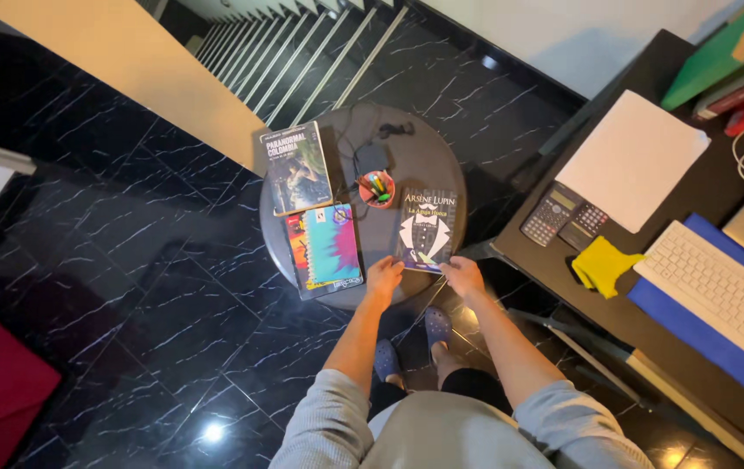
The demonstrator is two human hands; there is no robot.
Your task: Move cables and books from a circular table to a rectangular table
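landmark: small round grey counter (441,161) | far side: bare strip past black cable and adapter (370,156) | middle: orange cup of coloured pens (377,188) blocks | left half: dark green paperback (296,167), rainbow spiral notebook (326,248) | near right: dark purple book with white suit (426,228) | gap: narrow grey lane between notebook and purple book

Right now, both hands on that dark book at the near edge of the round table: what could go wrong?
1. The dark book lies at the near rim of the round table, under the left hand and right hand; a pull could tip it to the floor.
2. The cup of pens stands just beyond it; a push could topple it.
3. A cable lies loose behind the cup and might snag.
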